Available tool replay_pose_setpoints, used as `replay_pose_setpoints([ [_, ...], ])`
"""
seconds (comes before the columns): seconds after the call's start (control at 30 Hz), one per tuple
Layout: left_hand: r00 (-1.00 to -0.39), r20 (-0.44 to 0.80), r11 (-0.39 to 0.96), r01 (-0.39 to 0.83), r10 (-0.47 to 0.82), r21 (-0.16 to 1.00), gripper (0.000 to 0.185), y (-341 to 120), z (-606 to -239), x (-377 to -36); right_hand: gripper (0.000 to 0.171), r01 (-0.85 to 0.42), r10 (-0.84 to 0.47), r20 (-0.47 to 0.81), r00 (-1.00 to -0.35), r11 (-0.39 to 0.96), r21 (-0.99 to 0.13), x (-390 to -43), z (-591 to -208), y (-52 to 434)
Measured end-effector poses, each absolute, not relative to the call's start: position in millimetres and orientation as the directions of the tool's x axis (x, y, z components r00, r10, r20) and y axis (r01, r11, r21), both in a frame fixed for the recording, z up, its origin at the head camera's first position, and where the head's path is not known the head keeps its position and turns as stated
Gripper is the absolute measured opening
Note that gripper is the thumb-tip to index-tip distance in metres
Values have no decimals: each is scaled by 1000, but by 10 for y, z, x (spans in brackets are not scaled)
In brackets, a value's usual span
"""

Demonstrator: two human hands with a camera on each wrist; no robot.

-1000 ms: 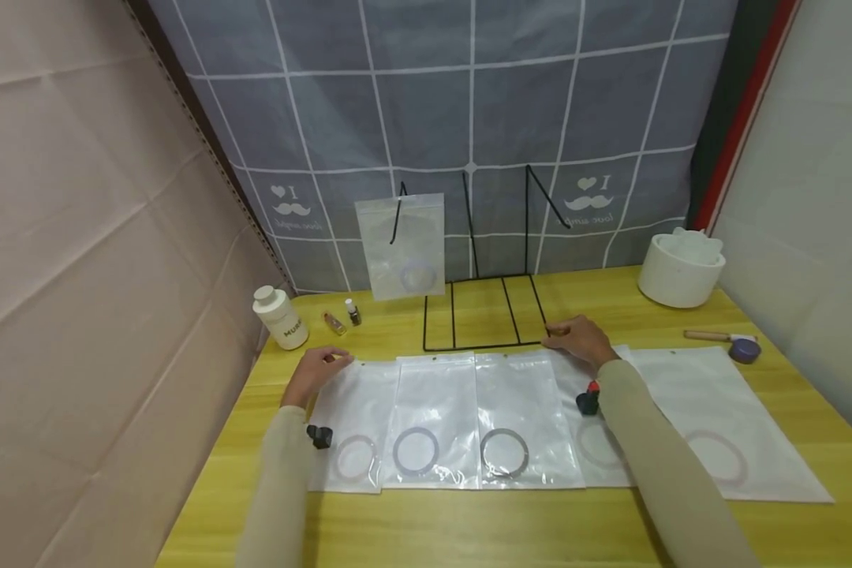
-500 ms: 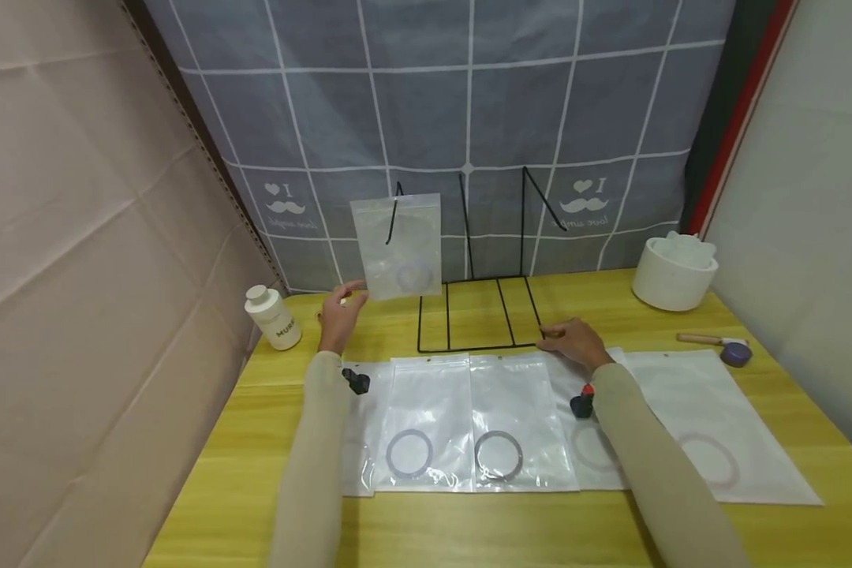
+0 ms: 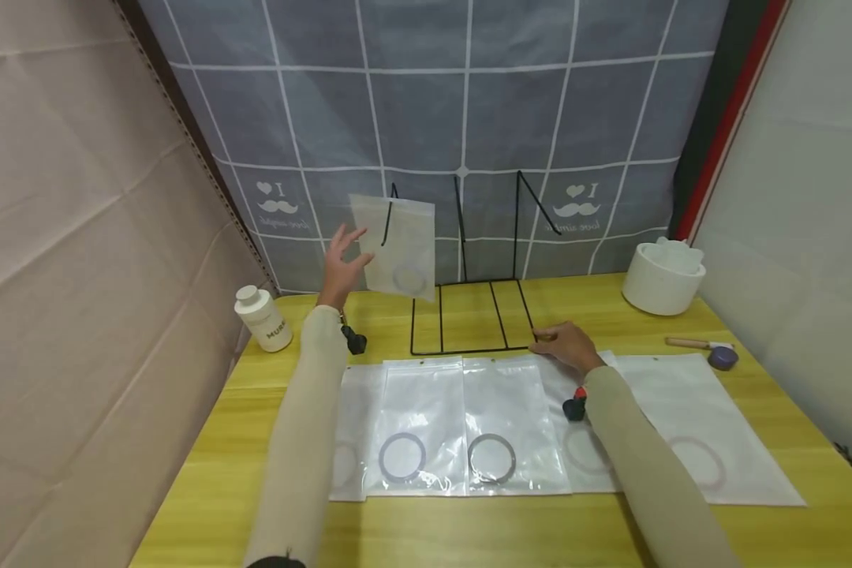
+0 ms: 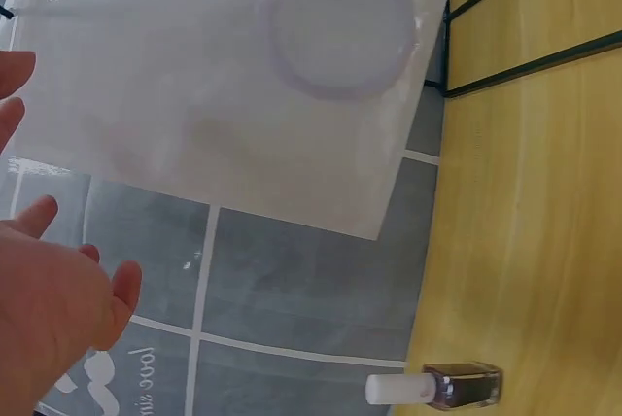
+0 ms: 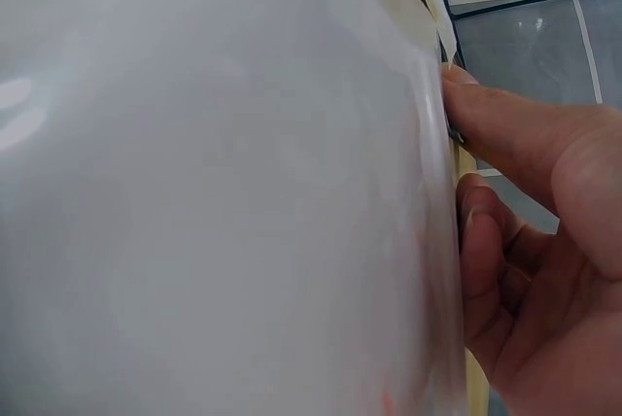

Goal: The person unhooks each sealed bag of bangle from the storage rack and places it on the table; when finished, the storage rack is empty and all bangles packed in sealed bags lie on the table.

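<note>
Grey checked cloth (image 3: 468, 118) behind, white grid lines, mustache prints low down. Yellow wood-grain worktop (image 3: 468, 528) below, smooth, bare along the near edge and at the far right corner. Row of flat glossy clear bags (image 3: 497, 426) laid side by side, edges overlapping, a thin ring showing through each near its lower end. Black wire rack (image 3: 468, 315) behind the row, flat rectangular base on the wood, thin uprights rising against the cloth, two right-hand uprights bare. Hanging bag (image 3: 397, 244) on the leftmost upright, frosted, slightly tilted, pale ring low inside; in the left wrist view the same bag (image 4: 233, 95) with a clean straight lower edge, clear of the wood. Round white pot (image 3: 663, 276) at the back right, matte. White bottle (image 3: 261, 318) at the back left, near the edge. Left hand (image 3: 344, 260) raised just beside the hanging bag's left edge, fingers (image 4: 39, 217) spread and straight, gripping nothing. Right hand (image 3: 568, 343) low at the rack's front right corner, resting on the top edge of a flat bag (image 5: 214, 183), fingers (image 5: 496, 124) loosely curled with the tips pressed against the plastic rim. Small glass vial (image 4: 437, 387) lying on the wood under the hanging bag. Purple-tipped tool (image 3: 710, 351) at the far right.
</note>
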State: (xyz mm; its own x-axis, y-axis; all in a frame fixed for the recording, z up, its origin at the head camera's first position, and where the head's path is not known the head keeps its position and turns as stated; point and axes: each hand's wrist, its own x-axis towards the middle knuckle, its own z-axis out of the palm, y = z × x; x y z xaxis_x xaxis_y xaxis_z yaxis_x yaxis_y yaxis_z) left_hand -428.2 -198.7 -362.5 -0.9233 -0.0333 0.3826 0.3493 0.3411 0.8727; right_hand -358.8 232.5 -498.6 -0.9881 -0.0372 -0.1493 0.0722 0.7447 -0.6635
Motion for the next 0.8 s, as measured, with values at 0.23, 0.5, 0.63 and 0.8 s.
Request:
replay_pose_setpoints([
  [0.23, -942, 322, 296, 334, 92, 895, 54, -2006, -3272, -4329, 59, 72, -37, -144, -989, 727, -682, -3587, -5014, 2352],
  [0.5, -944, 292, 251, 323, 155, 913, 47, -2010, -3130, -4159, 59, 75, -42, -155, -987, 735, -674, -3560, -5005, 2343],
  [0.63, -939, 294, 253, 333, 178, 908, 45, -2003, -3181, -4146, 57, 66, -47, -147, -988, 731, -679, -3543, -4970, 2339],
  [0.8, -920, 350, 228, 384, 179, 895, 45, -1994, -3275, -4151, 55, 66, -44, -142, -989, 725, -686, -3531, -4941, 2332],
])
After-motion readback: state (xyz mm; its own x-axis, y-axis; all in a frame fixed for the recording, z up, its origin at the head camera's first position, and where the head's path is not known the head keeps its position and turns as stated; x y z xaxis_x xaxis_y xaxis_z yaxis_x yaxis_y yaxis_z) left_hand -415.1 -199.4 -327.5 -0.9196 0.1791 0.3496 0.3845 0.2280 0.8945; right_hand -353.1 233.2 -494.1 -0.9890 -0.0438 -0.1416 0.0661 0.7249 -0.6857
